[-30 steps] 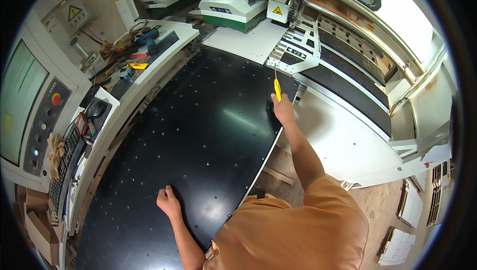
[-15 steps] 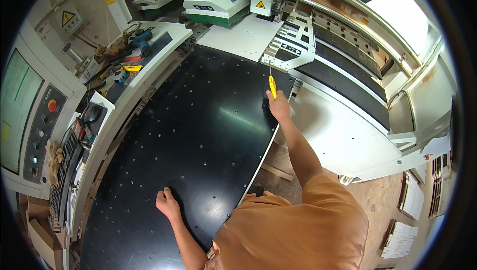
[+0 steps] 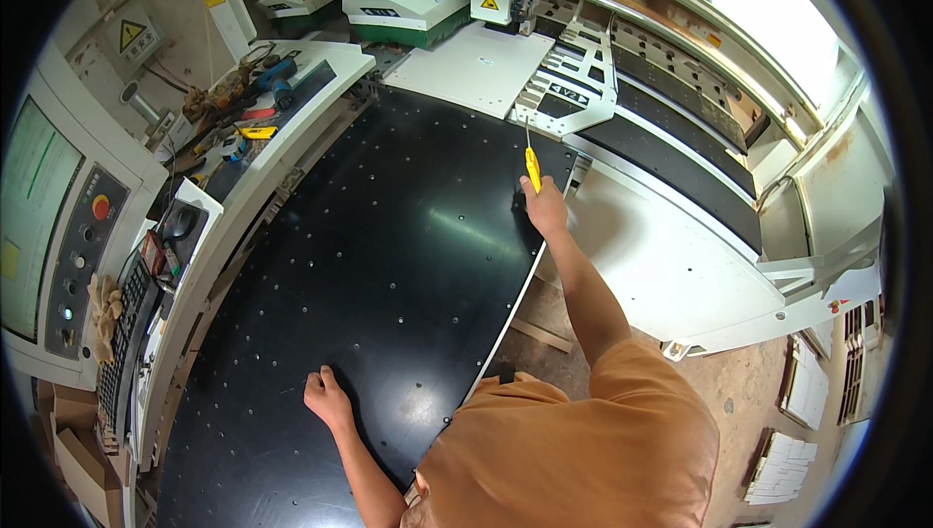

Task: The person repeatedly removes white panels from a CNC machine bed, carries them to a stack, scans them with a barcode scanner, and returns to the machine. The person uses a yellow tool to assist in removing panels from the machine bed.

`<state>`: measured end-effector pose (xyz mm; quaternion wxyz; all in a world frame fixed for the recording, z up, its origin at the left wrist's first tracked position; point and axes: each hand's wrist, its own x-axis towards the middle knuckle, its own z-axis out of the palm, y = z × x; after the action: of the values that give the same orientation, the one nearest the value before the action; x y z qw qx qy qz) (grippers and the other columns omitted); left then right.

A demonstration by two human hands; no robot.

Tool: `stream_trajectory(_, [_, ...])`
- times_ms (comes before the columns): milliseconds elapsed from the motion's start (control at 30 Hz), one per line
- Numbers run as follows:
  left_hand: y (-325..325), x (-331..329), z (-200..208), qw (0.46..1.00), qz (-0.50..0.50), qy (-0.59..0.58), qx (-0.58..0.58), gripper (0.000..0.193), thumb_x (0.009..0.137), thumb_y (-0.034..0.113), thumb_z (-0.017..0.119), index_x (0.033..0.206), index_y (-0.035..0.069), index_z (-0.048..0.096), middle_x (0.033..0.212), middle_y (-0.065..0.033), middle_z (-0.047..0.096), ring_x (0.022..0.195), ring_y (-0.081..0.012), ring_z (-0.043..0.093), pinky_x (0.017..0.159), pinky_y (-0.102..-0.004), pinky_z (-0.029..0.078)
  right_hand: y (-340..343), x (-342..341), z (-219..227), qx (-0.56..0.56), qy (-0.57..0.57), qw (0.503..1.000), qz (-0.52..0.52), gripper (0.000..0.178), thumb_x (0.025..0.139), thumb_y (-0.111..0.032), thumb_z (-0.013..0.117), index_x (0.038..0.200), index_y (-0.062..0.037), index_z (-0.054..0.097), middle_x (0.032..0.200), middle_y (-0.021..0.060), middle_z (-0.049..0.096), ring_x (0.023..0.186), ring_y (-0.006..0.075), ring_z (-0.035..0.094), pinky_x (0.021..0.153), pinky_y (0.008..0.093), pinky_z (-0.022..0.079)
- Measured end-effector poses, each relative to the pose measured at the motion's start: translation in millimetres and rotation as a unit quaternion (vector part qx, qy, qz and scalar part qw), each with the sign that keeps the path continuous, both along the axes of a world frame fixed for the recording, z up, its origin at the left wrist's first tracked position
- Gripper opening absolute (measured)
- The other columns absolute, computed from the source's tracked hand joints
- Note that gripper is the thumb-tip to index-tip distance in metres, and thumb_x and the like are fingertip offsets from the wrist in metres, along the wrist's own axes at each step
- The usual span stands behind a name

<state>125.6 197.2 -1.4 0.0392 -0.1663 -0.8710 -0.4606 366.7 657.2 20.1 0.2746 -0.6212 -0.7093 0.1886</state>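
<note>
My right hand (image 3: 546, 207) is closed around the yellow handle of a utility knife (image 3: 533, 170), its long thin blade pointing away from me. The blade tip is near the lower edge of a white board and a slotted metal plate (image 3: 567, 100). Beneath the knife lies the far right part of a black perforated table (image 3: 369, 227). My left hand (image 3: 327, 398) rests in a loose fist over the near part of this table. Nothing shows between its curled fingers.
White machine heads (image 3: 408, 17) with ribbed hoses stand at the far end, beside the white board (image 3: 466, 66). A side ledge at left carries tools (image 3: 258, 110). Nearer are a keyboard (image 3: 131, 319), a glove (image 3: 105, 319) and a control panel (image 3: 87, 246). Stacked boards (image 3: 782, 465) lie at right.
The machine heads at the far end have shifted a little to the left. Both my hands and the knife have stayed practically still.
</note>
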Motion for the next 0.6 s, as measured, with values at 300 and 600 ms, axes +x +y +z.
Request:
stream_trajectory(300, [-1, 0, -5, 0.999, 0.006, 0.024, -0.026, 0.041, 0.094, 0.018, 0.062, 0.064, -0.005, 0.045, 0.056, -0.0170, 0.045, 0.050, -0.0253, 0.041, 0.053, -0.0440, 0.036, 26, 3, -4, -0.003, 0.025, 0.999, 0.021, 0.058, 0.099, -0.055, 0.052, 0.101, 0.0026, 0.056, 0.098, 0.0295, 0.068, 0.095, 0.0478, 0.065, 0.082, 0.0542, 0.051])
stream_trajectory(600, [6, 5, -8, 0.993, 0.058, 0.060, -0.088, 0.039, 0.093, 0.016, 0.062, 0.064, -0.003, 0.045, 0.056, -0.0188, 0.047, 0.047, -0.0284, 0.041, 0.051, -0.0446, 0.036, 75, 9, -1, 0.004, 0.029, 0.999, 0.044, 0.057, 0.097, -0.054, 0.055, 0.099, 0.0025, 0.056, 0.096, 0.0295, 0.068, 0.094, 0.0480, 0.064, 0.081, 0.0544, 0.050])
